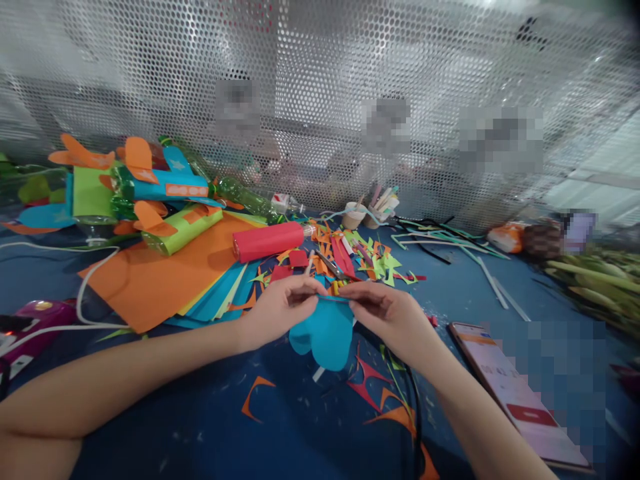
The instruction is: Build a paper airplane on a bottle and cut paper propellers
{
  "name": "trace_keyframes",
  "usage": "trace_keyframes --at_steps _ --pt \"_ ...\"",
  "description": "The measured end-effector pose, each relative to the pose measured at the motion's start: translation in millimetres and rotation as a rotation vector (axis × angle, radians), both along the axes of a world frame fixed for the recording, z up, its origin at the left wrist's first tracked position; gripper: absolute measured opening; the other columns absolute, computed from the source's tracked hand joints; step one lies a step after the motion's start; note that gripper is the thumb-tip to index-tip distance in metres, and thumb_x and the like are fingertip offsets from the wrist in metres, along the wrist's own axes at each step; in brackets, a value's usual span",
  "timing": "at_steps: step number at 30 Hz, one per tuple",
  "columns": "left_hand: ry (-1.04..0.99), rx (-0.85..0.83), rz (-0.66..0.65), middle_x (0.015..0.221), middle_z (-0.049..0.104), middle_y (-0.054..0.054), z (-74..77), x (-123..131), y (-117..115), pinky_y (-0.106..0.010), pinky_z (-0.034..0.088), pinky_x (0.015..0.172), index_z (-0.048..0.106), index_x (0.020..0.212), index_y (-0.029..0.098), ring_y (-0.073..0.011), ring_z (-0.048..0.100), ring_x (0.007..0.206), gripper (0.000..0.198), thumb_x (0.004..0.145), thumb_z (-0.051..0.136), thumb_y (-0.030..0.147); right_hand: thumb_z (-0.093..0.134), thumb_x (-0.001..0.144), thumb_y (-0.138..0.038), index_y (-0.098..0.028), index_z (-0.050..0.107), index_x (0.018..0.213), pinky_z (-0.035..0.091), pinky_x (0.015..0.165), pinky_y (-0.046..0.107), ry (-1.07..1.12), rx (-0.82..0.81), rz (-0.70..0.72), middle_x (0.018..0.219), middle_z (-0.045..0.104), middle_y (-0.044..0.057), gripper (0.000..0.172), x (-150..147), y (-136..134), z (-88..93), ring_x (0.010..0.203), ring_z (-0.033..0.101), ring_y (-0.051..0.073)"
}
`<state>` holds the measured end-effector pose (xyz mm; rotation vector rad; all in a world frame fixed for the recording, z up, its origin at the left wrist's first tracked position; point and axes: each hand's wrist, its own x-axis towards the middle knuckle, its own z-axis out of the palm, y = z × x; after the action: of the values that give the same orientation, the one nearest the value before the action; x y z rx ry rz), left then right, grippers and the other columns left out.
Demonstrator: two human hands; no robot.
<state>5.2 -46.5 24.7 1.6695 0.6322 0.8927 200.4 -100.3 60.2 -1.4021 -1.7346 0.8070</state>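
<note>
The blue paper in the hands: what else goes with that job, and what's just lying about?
Part of the job:
blue paper, held at its top edge by the left hand and right hand
probably the scissors and blue sheets

Just lying about, it seems:
phone
leafy heap on the right
loose paper scraps

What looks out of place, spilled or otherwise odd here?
Paper scraps lie strewn across the blue table around scissors, with a curved orange offcut apart, nearer the person. Loose and ungathered, they look untidy.
</note>
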Motion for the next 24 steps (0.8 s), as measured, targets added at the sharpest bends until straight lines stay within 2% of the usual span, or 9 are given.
trace_keyframes --at_steps 5,9,12,15,17,20,24 --pt "0.021 0.021 0.019 0.088 0.061 -0.002 -2.9 -0.7 3.2 -0.024 0.046 0.072 0.060 0.091 0.017 -0.0121 0.057 0.078 0.015 0.082 0.049 0.019 0.050 0.081 -0.020 -0.021 0.065 0.097 0.052 0.081 0.032 0.106 -0.084 0.045 0.098 0.069 0.003 0.021 4.8 4.3 -1.1 0.089 0.064 0.016" --pt "-0.005 -0.068 0.006 0.089 0.061 -0.003 -1.8 -0.5 5.2 -0.026 0.045 0.073 0.059 0.091 0.017 -0.0130 0.057 0.079 0.013 0.080 0.051 0.019 0.043 0.088 -0.033 -0.020 0.064 0.098 0.054 0.077 0.032 0.289 -0.201 0.044 0.096 0.068 0.005 0.027 3.4 7.7 -5.0 0.085 0.065 0.016" --pt "-0.129 -0.247 -0.045 0.083 0.060 -0.002 -2.8 1.7 7.2 -0.025 0.044 0.071 0.060 0.088 0.016 -0.0117 0.056 0.074 0.011 0.079 0.054 0.019 0.043 0.089 -0.037 -0.020 0.062 0.102 0.054 0.071 0.030 0.299 -0.211 0.052 0.088 0.068 0.004 0.029 1.1 9.1 -8.1 0.077 0.065 0.015" --pt "-0.250 -0.568 -0.111 0.074 0.058 0.000 -6.1 4.6 8.6 -0.022 0.043 0.066 0.059 0.084 0.015 -0.0092 0.055 0.067 0.008 0.077 0.057 0.017 0.048 0.086 -0.030 -0.021 0.062 0.100 0.053 0.070 0.027 0.241 -0.113 0.056 0.087 0.067 0.002 0.022 -2.4 8.4 -9.0 0.075 0.064 0.013" --pt "-0.281 -0.713 -0.146 0.071 0.057 0.000 -8.0 6.1 8.5 -0.020 0.042 0.063 0.059 0.083 0.014 -0.0077 0.054 0.064 0.009 0.074 0.058 0.013 0.053 0.083 -0.025 -0.021 0.065 0.094 0.053 0.072 0.028 0.175 -0.058 0.055 0.086 0.069 0.001 0.017 -5.2 7.1 -9.5 0.075 0.064 0.013" --pt "-0.267 -0.763 -0.151 0.068 0.056 0.001 -8.4 6.9 6.9 -0.017 0.038 0.057 0.059 0.080 0.014 -0.0059 0.050 0.060 0.011 0.071 0.056 0.008 0.058 0.079 -0.024 -0.021 0.069 0.088 0.053 0.073 0.030 0.126 -0.052 0.023 0.082 0.071 0.002 0.015 -8.6 4.6 -11.3 0.075 0.066 0.015" --pt "-0.223 -0.729 -0.136 0.068 0.055 0.000 -6.4 6.8 6.5 -0.017 0.033 0.053 0.058 0.077 0.014 -0.0074 0.050 0.061 0.011 0.070 0.053 0.008 0.062 0.075 -0.028 -0.021 0.070 0.087 0.055 0.073 0.033 0.169 -0.082 -0.008 0.082 0.073 0.003 0.016 -10.0 2.4 -12.2 0.075 0.068 0.018"
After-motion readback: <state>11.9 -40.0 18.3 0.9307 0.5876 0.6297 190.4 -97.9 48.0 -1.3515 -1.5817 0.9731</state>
